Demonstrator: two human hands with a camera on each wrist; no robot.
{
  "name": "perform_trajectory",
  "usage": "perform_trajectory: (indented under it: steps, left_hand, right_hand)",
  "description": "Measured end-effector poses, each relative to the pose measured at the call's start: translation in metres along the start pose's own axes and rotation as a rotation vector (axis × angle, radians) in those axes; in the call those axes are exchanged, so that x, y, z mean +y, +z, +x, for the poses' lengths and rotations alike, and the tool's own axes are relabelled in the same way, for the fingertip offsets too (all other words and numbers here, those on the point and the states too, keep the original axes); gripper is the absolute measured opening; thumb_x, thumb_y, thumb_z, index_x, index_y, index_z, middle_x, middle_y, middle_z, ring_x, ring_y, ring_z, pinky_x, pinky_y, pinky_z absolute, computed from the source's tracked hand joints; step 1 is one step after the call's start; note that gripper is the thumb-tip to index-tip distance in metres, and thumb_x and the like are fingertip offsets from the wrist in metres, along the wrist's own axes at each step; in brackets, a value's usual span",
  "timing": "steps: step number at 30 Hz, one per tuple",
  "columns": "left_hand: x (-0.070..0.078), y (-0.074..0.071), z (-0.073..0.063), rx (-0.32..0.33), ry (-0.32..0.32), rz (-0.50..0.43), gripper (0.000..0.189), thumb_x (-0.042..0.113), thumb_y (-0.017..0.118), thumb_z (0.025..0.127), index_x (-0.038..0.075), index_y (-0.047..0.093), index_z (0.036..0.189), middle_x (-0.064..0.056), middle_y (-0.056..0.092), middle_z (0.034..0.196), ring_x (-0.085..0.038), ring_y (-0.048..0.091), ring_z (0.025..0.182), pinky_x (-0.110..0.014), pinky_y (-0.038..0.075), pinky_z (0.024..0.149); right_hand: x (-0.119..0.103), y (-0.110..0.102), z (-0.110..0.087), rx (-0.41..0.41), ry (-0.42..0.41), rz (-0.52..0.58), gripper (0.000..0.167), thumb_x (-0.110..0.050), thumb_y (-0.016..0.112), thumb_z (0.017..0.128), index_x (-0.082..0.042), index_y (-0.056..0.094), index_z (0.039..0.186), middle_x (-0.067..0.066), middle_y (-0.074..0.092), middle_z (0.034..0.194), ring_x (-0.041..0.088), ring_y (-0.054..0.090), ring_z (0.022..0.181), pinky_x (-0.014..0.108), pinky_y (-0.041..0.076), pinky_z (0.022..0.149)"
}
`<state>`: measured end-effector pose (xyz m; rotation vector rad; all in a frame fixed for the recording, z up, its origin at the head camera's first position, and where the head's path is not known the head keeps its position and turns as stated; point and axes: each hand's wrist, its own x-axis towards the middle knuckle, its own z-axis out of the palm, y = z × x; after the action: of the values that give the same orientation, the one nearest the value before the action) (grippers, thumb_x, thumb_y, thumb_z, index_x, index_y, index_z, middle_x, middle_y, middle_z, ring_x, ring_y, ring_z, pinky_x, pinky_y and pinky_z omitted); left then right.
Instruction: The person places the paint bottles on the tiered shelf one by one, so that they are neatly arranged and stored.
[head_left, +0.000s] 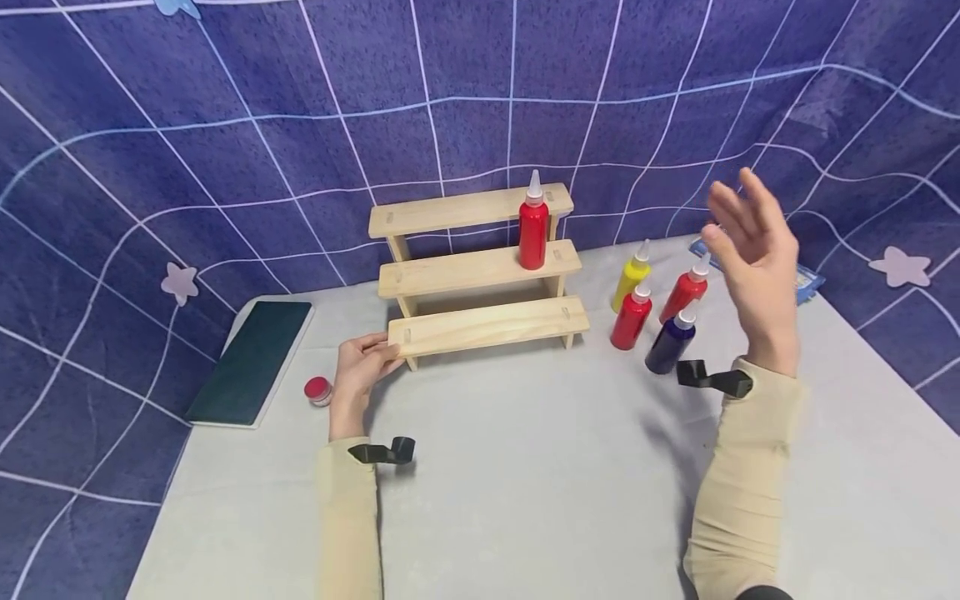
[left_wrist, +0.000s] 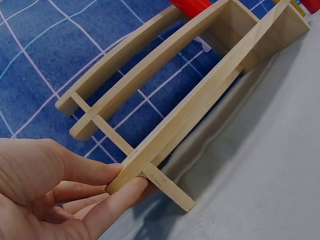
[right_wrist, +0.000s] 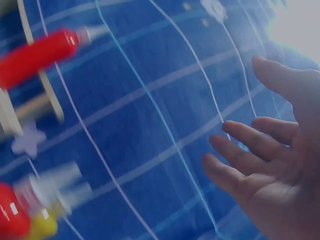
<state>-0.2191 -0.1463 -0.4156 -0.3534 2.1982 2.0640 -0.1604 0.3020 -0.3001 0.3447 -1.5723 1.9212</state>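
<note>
My left hand (head_left: 360, 371) pinches the left end of the lowest step of a three-tier wooden shelf (head_left: 487, 327), thumb and fingers on either side of the board in the left wrist view. A red squeeze bottle (head_left: 533, 233) with a white pointed tip stands upright near the right end of the middle step. Raised in the air, my right hand (head_left: 761, 267) holds nothing, its fingers spread loosely. Below and left of it stand a yellow bottle (head_left: 632, 279), two red bottles (head_left: 631, 321) and a dark blue bottle (head_left: 670, 343) on the table.
A dark green book (head_left: 251, 362) lies at the table's left. Beside my left hand is a small jar with a red lid (head_left: 318, 390). A blue flat item (head_left: 808, 283) lies behind my right hand. A blue checked curtain (head_left: 480, 75) hangs behind the table (head_left: 525, 483).
</note>
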Motion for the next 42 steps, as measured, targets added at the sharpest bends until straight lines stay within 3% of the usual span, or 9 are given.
perform_trajectory:
  steps: [8,14,19,24,27,31,36,42]
  left_hand:
    - [0.002,0.0,0.0,0.0,-0.004,0.001,0.04,-0.007,0.058,0.092,-0.016,0.05,0.13,-0.009,0.068,0.095,-0.004,0.066,0.077,-0.02,0.059,0.078]
    - [0.001,0.0,0.0,0.001,-0.004,0.011,0.041,-0.006,0.058,0.092,-0.015,0.049,0.132,-0.014,0.067,0.101,-0.002,0.065,0.078,-0.019,0.059,0.079]
    - [0.0,-0.001,0.0,0.003,-0.002,0.008,0.041,-0.006,0.058,0.092,-0.015,0.049,0.131,-0.01,0.068,0.097,-0.002,0.065,0.077,-0.019,0.059,0.078]
    - [0.001,0.0,0.0,0.005,-0.002,0.003,0.042,-0.006,0.059,0.092,-0.016,0.049,0.131,-0.008,0.068,0.093,-0.002,0.066,0.076,-0.019,0.059,0.078]
    - [0.002,0.001,-0.001,0.003,-0.003,0.004,0.042,-0.006,0.059,0.092,-0.016,0.048,0.132,-0.011,0.068,0.096,-0.003,0.066,0.077,-0.02,0.059,0.079]
    - [0.002,0.0,-0.001,0.004,-0.001,0.012,0.042,-0.005,0.059,0.092,-0.016,0.049,0.132,-0.02,0.065,0.107,-0.003,0.066,0.078,-0.02,0.059,0.079]
    - [0.003,0.001,-0.001,0.005,-0.005,0.026,0.042,-0.005,0.059,0.092,-0.015,0.049,0.132,-0.024,0.063,0.113,-0.003,0.066,0.078,-0.019,0.059,0.078]
    - [0.004,0.001,-0.001,0.007,-0.012,0.023,0.041,-0.005,0.058,0.092,-0.015,0.049,0.131,-0.021,0.064,0.11,-0.004,0.066,0.078,-0.02,0.059,0.079]
  right_hand:
    - [0.022,-0.047,0.003,0.076,0.12,-0.021,0.06,0.013,0.065,0.085,-0.002,0.048,0.141,0.007,0.065,0.124,0.016,0.057,0.121,0.017,0.048,0.101]
    - [0.046,-0.069,0.001,0.021,0.223,-0.069,0.062,0.013,0.066,0.084,-0.002,0.049,0.141,-0.003,0.066,0.119,0.009,0.059,0.117,0.012,0.052,0.091]
    - [0.065,-0.082,-0.001,-0.035,0.322,-0.136,0.067,0.012,0.068,0.084,-0.005,0.045,0.145,-0.003,0.064,0.125,0.01,0.056,0.121,0.011,0.052,0.089]
    - [0.085,-0.092,-0.005,-0.111,0.412,-0.296,0.073,0.006,0.072,0.084,-0.003,0.039,0.148,-0.006,0.061,0.127,0.005,0.056,0.119,0.007,0.05,0.089]
    - [0.098,-0.097,-0.008,-0.176,0.421,-0.385,0.07,0.005,0.073,0.084,0.001,0.041,0.146,-0.013,0.064,0.116,-0.001,0.061,0.103,0.007,0.051,0.084]
    - [0.11,-0.099,-0.012,-0.237,0.406,-0.389,0.053,0.008,0.071,0.083,0.001,0.053,0.133,-0.015,0.069,0.1,-0.001,0.065,0.088,0.008,0.053,0.077]
    - [0.118,-0.099,-0.014,-0.211,0.399,-0.326,0.038,0.013,0.068,0.082,-0.01,0.064,0.112,-0.014,0.071,0.091,-0.001,0.066,0.08,0.008,0.053,0.073]
    - [0.116,-0.099,-0.014,-0.187,0.387,-0.253,0.034,0.016,0.066,0.082,-0.009,0.066,0.106,-0.011,0.072,0.086,0.0,0.067,0.077,0.008,0.054,0.071]
